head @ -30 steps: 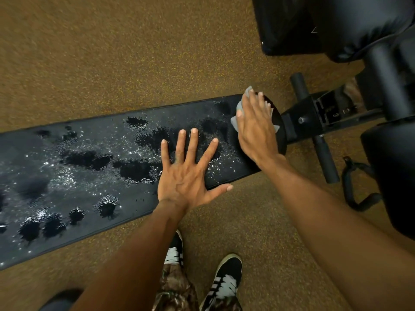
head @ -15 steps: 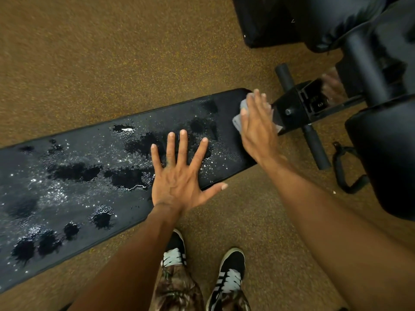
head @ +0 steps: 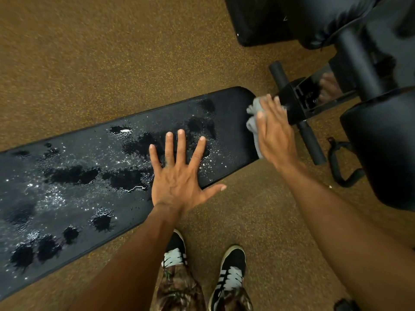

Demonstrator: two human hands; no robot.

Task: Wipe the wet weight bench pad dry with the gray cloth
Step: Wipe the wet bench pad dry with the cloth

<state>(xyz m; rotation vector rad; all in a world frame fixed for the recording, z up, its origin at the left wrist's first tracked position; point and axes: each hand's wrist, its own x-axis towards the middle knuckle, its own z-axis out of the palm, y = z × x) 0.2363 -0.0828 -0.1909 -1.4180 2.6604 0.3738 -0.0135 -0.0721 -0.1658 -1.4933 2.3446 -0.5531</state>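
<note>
The black weight bench pad (head: 78, 176) runs across the view from lower left to upper right, covered in water drops and dark puddles. My left hand (head: 177, 176) lies flat on its near right part with fingers spread and the thumb over the near edge. My right hand (head: 274, 135) presses the gray cloth (head: 252, 122) against the pad's rounded right end, fingers fairly straight over it. The cloth is bunched and shows only at the hand's left side.
Just right of the pad's end is the black bench frame (head: 296, 102) with a foam-covered crossbar (head: 312, 144). Large black padded rollers (head: 381, 142) fill the right side. A black strap (head: 341, 176) lies on the brown speckled floor (head: 112, 52). My shoes (head: 231, 272) are below.
My right hand has slid the cloth rightward, from on top of the pad's end to its outer edge. My left hand has stayed flat in the same place on the pad.
</note>
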